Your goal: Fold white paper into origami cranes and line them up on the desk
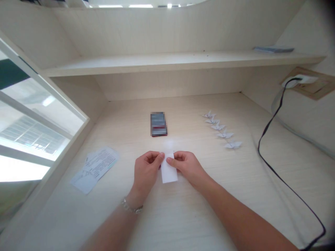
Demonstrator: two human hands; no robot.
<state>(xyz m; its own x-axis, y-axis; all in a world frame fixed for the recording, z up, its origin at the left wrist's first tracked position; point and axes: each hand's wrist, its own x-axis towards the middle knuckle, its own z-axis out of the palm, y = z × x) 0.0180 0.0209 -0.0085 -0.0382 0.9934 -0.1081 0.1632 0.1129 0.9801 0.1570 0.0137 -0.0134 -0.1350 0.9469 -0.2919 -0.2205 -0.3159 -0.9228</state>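
Observation:
A narrow strip of white paper (169,173), apparently folded, is held upright in the middle of the desk. My left hand (148,169) pinches its left edge between thumb and curled fingers. From the other side my right hand (188,168) grips it, the thumb lying on its front face. Most of the fingertips are hidden behind the paper. Right of the hands, several small white paper cranes (219,127) stand in a slanting row on the desk. Just beyond the paper lies a dark rectangular object (158,124), its face blurred out.
Printed sheets of paper (98,165) lie on the left of the desk. A black cable (269,164) runs from a wall socket (314,82) down the right side. Above the desk's back spans a shelf (167,61) with a flat item (273,49) on it.

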